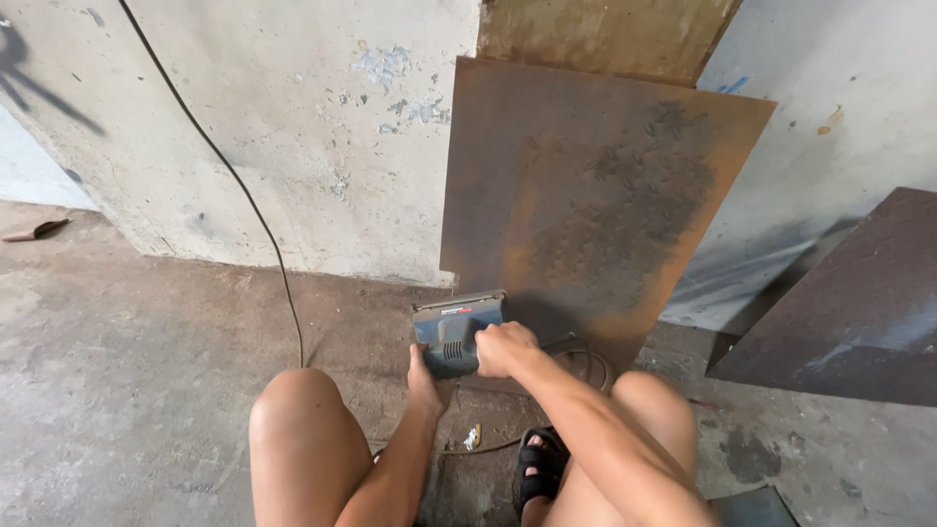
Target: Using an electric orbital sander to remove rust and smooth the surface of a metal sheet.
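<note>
A squatting person's right hand point(503, 349) grips the top of a blue-grey power sander point(457, 337) while the left hand point(426, 381) clasps its side, pressing it low against a rusty metal sheet point(595, 195) leaning on the concrete wall point(293, 127); its black cord point(244, 195) trails across the floor point(117, 390)

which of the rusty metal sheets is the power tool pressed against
The middle sheet, leaning on the wall straight ahead. The power tool meets its lower left corner; the others stand behind it and off right.
</note>
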